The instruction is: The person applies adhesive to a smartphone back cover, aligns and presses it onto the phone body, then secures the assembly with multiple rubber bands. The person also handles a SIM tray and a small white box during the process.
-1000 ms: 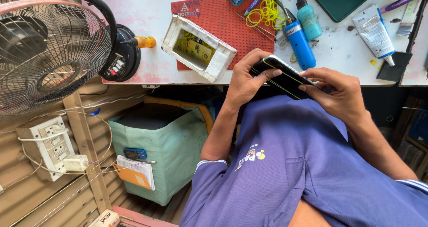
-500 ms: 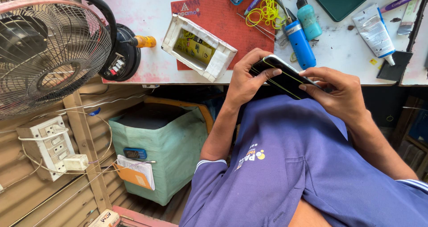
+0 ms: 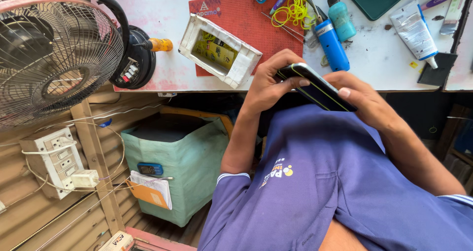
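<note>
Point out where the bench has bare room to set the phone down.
Both hands hold the phone off the bench. Bare white top lies between the fan base and the red mat, and between the blue bottle and the white tube. The mat's top end is crowded with yellow bands and tools.

A dark, slim phone [image 3: 318,87] with a thin yellow-green line along its edge sits tilted, upper left to lower right, just right of frame centre, held off the bench between both hands above a purple shirt.
</note>
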The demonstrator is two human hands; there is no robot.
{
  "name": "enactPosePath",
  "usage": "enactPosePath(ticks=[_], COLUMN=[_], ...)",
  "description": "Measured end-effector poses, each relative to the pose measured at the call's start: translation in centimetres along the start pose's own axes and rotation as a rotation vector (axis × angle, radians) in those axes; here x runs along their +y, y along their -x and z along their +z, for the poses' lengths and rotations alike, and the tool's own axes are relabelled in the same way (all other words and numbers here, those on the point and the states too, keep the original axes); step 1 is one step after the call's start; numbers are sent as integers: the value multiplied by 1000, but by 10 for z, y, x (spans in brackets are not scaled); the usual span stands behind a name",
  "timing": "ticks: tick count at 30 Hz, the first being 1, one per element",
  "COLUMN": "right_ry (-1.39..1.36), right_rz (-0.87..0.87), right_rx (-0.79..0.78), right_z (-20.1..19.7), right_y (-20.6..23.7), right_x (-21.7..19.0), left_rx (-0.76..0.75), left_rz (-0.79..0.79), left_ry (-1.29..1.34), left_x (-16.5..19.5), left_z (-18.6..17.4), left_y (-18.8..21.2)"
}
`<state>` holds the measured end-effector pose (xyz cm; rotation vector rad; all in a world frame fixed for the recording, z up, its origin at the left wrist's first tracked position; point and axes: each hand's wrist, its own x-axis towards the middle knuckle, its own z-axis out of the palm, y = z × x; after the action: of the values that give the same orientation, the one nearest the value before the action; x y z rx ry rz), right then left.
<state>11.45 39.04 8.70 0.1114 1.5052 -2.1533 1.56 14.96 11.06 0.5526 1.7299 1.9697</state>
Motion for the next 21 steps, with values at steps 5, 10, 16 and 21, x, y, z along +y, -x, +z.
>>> enactPosePath(ticks=[5, 10, 16, 21], right_ry=[-133, -211, -192, -198], right_rz=[148, 192, 272, 291], right_rx=[-240, -324, -311, -298], right_z=[3, 0, -1, 0], right_y=[-12, -12, -10, -10], right_x=[4, 13, 20, 21], left_rx=[-122, -194, -196, -184], left_rz=[36, -41, 77, 30], left_ry=[-31, 17, -153, -136], left_x=[13, 28, 33, 30], left_z=[2, 0, -1, 0], left_y=[-5, -8, -9, -9])
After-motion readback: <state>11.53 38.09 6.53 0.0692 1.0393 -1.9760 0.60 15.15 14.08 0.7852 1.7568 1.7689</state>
